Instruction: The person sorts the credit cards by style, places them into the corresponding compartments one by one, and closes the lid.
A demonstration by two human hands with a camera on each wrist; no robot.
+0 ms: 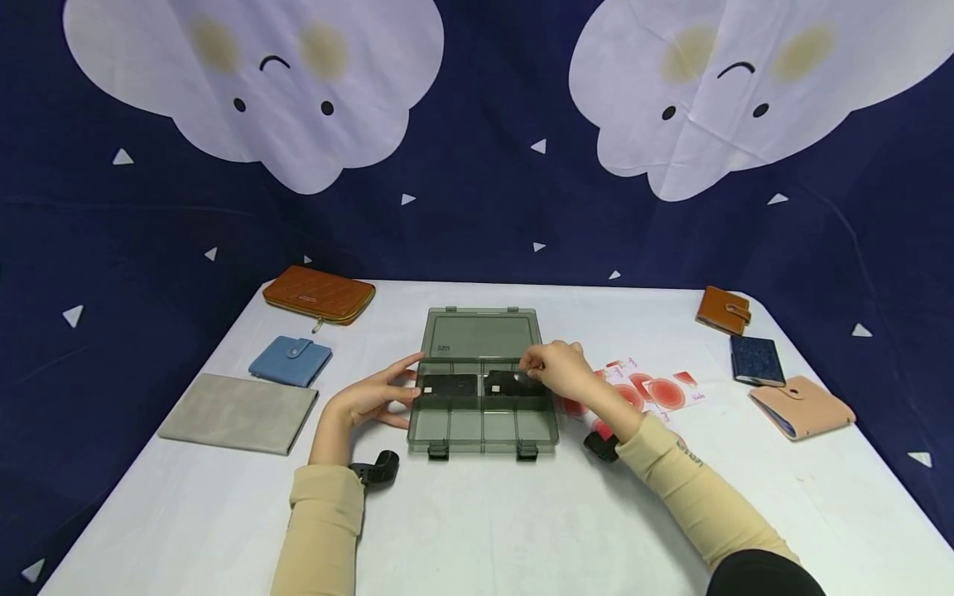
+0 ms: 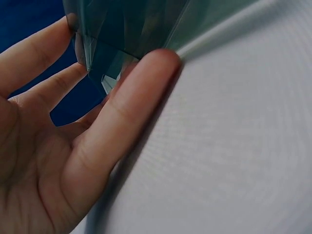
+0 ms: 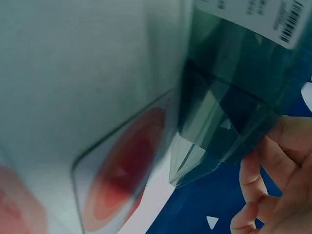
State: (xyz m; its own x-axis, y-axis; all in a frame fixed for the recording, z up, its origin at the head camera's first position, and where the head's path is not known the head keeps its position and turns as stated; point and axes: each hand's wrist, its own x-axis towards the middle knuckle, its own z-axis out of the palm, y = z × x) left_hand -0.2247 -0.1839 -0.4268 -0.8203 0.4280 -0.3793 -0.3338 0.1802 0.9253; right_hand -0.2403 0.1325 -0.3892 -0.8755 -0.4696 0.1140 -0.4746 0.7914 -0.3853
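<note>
A translucent grey-green compartment box [image 1: 465, 425] lies with its lid folded back in the middle of the table. Two black cards sit in its back row: a left black card [image 1: 450, 385] and a right black card [image 1: 507, 384]. My left hand [image 1: 373, 396] rests against the box's left side, its fingers spread and fairly straight; the left wrist view shows thumb and fingertips touching the plastic. With bent fingers, my right hand [image 1: 562, 368] pinches the right black card near its upper right corner. The fingertips are partly hidden by the box in the right wrist view.
Red-and-white printed cards [image 1: 663, 392] spread right of the box. On the left lie a brown zip wallet [image 1: 320, 294], a blue wallet [image 1: 289, 361] and a grey pouch [image 1: 238, 412]. A brown wallet [image 1: 721, 311], navy wallet [image 1: 756, 361] and tan wallet [image 1: 803, 407] lie right.
</note>
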